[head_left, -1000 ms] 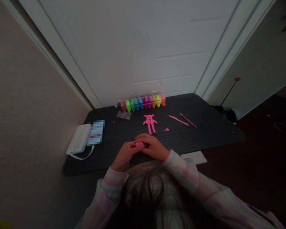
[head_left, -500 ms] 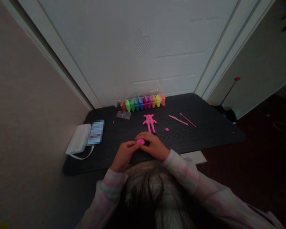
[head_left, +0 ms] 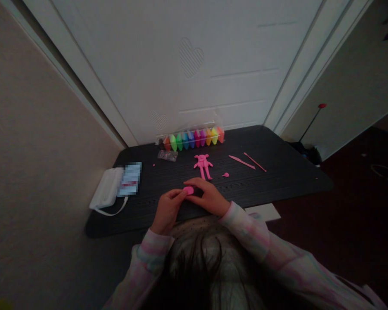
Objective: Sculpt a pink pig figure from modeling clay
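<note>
A flattened piece of bright pink modelling clay [head_left: 189, 190] is pinched between my two hands above the near part of the table. My left hand [head_left: 168, 208] grips its left side between thumb and fingers. From the right, my right hand [head_left: 210, 197] curls its thumb and fingertips around the piece. Just beyond my hands lies a pink clay figure [head_left: 202, 164] with ears, arms and two long legs. A small pink clay blob with a thin tail [head_left: 226, 175] rests to its right. Two pink modelling tools [head_left: 242, 162] lie side by side farther right.
A clear package of colourful clay blocks [head_left: 190, 140] stands at the back of the dark table [head_left: 287, 172] by the white door. A small clear packet [head_left: 167, 155] lies in front. At left are a white power bank [head_left: 106, 187] with a cable and a blurred-screen phone [head_left: 130, 179].
The pink clay has turned and shows more of its flat face between my fingers. Both hands have shifted slightly away from me; the table items stay put.
</note>
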Tool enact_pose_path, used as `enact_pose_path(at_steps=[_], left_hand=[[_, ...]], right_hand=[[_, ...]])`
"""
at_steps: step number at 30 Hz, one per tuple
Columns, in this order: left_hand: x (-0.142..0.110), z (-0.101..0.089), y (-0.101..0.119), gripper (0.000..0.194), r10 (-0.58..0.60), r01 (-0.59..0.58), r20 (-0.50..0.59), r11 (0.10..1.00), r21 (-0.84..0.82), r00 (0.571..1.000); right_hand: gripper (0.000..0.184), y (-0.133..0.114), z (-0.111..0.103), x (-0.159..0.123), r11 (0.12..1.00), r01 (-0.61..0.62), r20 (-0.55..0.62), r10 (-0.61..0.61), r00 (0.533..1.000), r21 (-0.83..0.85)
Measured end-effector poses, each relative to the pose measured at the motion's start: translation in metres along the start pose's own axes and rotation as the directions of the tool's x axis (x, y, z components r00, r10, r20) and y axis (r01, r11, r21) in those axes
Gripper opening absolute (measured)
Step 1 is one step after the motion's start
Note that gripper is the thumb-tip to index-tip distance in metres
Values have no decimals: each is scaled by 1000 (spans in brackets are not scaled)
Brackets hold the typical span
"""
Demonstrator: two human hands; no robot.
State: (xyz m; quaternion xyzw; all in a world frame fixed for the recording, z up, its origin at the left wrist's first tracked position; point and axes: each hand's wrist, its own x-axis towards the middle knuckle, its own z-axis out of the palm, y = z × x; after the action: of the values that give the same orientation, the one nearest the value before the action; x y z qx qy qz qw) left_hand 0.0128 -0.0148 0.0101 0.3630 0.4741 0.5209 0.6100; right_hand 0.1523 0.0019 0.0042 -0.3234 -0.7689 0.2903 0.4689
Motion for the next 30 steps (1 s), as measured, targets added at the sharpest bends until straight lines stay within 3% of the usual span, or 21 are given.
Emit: enact_pose_path(at_steps=[8,18,30], left_hand=[[-1,2,4,11,10,-5,33,987,-162,999],[0,2,2,13,-25,24,45,999,27,999],[0,0,0,11,3,-5,83,1000,24,997]], right_hand=[[22,-2,-3,1,1000,11,-6,-11,1000,10],[25,0,0,1,1000,28,62,-28,998,3],[21,0,-1,0,1000,21,41,-22,999,8]])
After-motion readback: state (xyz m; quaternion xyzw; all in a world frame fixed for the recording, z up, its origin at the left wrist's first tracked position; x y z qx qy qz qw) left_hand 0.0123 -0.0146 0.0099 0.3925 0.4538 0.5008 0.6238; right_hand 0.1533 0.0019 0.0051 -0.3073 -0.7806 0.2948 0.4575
